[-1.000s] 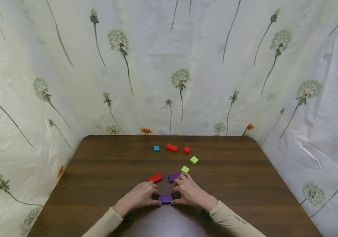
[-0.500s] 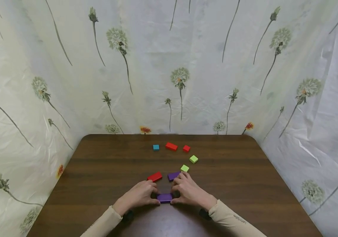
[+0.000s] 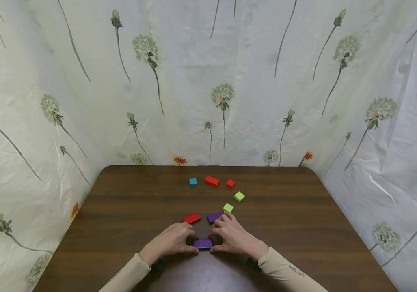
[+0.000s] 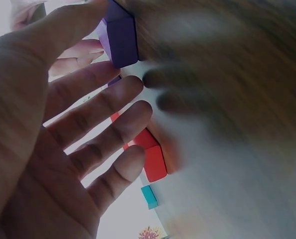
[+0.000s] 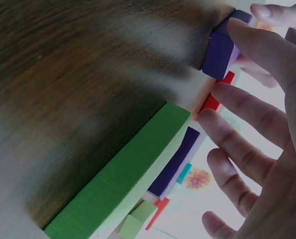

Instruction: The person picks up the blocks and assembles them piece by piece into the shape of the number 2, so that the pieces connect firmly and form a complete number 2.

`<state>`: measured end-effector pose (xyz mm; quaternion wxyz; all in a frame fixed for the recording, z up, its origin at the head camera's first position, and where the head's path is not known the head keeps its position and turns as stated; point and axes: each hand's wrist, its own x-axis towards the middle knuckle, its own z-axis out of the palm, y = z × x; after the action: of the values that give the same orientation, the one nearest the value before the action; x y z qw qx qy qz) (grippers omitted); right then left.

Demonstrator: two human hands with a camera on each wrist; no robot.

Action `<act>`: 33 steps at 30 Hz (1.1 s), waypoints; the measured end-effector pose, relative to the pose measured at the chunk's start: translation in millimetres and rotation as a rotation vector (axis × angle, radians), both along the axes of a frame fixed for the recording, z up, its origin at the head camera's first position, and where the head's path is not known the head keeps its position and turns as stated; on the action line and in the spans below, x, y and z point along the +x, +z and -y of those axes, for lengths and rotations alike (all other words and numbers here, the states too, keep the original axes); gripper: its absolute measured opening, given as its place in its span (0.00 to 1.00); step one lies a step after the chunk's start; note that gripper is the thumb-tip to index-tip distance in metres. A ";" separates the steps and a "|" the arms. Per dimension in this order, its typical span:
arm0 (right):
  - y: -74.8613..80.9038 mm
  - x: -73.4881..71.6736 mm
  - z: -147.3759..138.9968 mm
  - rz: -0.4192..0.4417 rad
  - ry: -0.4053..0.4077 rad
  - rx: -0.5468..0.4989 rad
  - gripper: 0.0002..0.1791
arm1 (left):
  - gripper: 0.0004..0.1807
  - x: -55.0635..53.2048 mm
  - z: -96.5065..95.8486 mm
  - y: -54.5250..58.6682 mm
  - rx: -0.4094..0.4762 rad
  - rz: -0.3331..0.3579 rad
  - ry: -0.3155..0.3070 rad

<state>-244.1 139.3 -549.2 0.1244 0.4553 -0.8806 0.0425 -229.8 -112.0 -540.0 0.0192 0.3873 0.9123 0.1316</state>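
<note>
A purple block [image 3: 203, 244] lies near the front of the brown table, held between both hands. My left hand [image 3: 175, 239] pinches its left end, thumb on the near side and index fingertip at the far side. At the right end, my right hand [image 3: 235, 237] does the same, its thumb across a corner of the purple block [image 5: 221, 52] in the right wrist view. The other fingers of both hands spread forward, low over the table. A long green block [image 5: 123, 169] lies beside the right hand's fingers, hidden under that hand in the head view.
Beyond the hands lie a red block [image 3: 191, 218], a second purple block [image 3: 214, 217] and a lime block [image 3: 228, 207]. Farther back sit another lime block [image 3: 239, 196], a small red block [image 3: 230, 183], a longer red one and a blue block [image 3: 193, 182]. A floral curtain [image 3: 186, 89] surrounds the table.
</note>
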 end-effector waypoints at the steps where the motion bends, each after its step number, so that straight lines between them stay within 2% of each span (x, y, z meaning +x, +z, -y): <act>1: -0.4 0.0 -0.2 -0.005 -0.003 0.006 0.25 | 0.23 0.1 -0.3 0.6 0.000 0.000 -0.001; 7: -0.2 2.5 -1.7 0.004 -0.011 0.007 0.27 | 0.22 1.0 -2.9 -3.0 0.020 -0.016 -0.022; 14: 3.3 3.1 -6.8 0.048 -0.006 -0.049 0.28 | 0.21 4.9 -4.9 -5.1 0.098 -0.087 -0.083; 19: 8.2 1.9 -14.8 0.078 -0.033 -0.063 0.27 | 0.18 6.6 -7.0 -4.3 0.121 -0.119 -0.113; 28: 15.2 -4.3 -31.8 0.089 -0.089 -0.112 0.26 | 0.14 6.9 -8.3 -6.2 0.093 -0.093 -0.120; 33: 18.7 -5.7 -43.2 0.127 -0.150 -0.113 0.24 | 0.13 6.4 -8.0 -8.5 0.100 -0.116 -0.136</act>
<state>-249.8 182.5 -530.5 0.0968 0.3767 -0.9145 0.1113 -223.3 -104.0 -548.4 -0.0441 0.4557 0.8758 0.1530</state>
